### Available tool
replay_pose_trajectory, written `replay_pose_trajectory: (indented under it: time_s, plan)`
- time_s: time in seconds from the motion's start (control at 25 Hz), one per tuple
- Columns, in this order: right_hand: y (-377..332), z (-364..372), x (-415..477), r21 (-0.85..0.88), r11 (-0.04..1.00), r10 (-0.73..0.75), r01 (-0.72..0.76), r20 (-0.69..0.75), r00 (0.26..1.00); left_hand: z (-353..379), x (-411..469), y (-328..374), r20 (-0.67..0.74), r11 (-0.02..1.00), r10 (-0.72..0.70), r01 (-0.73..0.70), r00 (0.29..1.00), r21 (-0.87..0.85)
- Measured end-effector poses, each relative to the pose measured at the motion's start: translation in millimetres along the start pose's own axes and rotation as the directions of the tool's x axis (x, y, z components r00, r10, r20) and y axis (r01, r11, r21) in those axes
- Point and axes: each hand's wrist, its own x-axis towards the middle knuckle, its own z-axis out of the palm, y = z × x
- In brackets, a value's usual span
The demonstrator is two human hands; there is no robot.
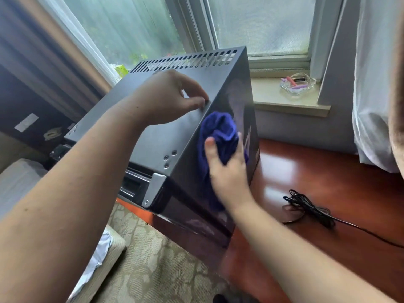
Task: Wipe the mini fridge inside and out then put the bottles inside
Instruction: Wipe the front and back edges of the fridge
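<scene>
Head view, right hand (227,171) gripping cloth (220,130), fridge (241,99) side, near top edge

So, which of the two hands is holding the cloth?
The right hand: it grips the blue cloth and presses it against the mini fridge's glossy side. The left hand holds nothing and only rests on the top, near the edge.

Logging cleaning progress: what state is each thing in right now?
Mini fridge: on desk, side being wiped.
Cloth: bunched, pressed against fridge side.
Right hand: gripping cloth.
Left hand: fingertips resting on fridge top.
Cord: bundled on desk.
Window: shut.
</scene>
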Motion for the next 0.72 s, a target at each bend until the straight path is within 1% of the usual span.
replay_pose_trajectory:
  time_s: [0.04,0.12,0.2,0.28,0.32,0.4,0.48,0.56,0.64,0.68,0.72]
  plan:
    - [2.7,3.8,-24.8,0.008,0.999,-0.053,0.053,0.026,0.998,0.5,1.6,0.4,-0.008,1.0,0.001,-0.001,1.0,0.001]
    - [6.5,8.0,-56.9,-0.033,0.982,-0.186,0.188,0.048,0.981,3.2,1.6,-1.3,-0.027,1.0,0.01,-0.01,1.0,0.009]
    - [6.1,7.0,-52.9,-0.054,0.966,-0.251,0.254,0.058,0.966,6.0,-0.4,-4.3,-0.045,1.0,0.014,-0.014,0.999,-0.001]
    - [-1.6,5.2,-26.0,-0.064,0.955,-0.289,0.291,0.038,0.956,7.8,-0.2,-8.0,-0.063,1.0,0.017,-0.018,0.998,-0.021]
    - [-8.0,4.8,-10.4,-0.037,0.962,-0.269,0.269,0.014,0.963,9.0,0.6,-9.8,-0.07,0.999,0.017,-0.019,0.997,-0.036]
    - [-14.8,1.7,26.3,0.008,0.985,-0.173,0.174,-0.034,0.984,11.6,1.7,-11.3,-0.085,0.998,0.002,-0.007,0.996,-0.064]
    - [-18.5,-4.8,63.0,-0.021,0.992,-0.127,0.126,-0.061,0.99,13.4,3.0,-7.4,-0.097,0.998,-0.019,0.012,0.995,-0.069]
    - [-21.3,-13.4,95.0,-0.034,0.996,-0.087,0.084,-0.067,0.994,11.4,10.3,4.1,-0.096,0.999,0.02,-0.024,0.995,-0.038]
    - [-24.9,-20.5,119.4,-0.03,0.999,-0.047,0.045,-0.086,0.995,8.6,27.8,26.2,-0.035,0.99,0.144,-0.144,0.989,0.009]
    - [-25.2,-23.2,128.0,-0.032,0.999,-0.038,0.035,-0.101,0.994,10.4,40.3,39.6,0.034,0.978,0.203,-0.204,0.979,0.051]
    - [-25.1,-25.6,132.7,-0.049,0.998,-0.032,0.026,-0.112,0.993,14.2,53.5,54.2,0.126,0.964,0.226,-0.241,0.966,0.116]
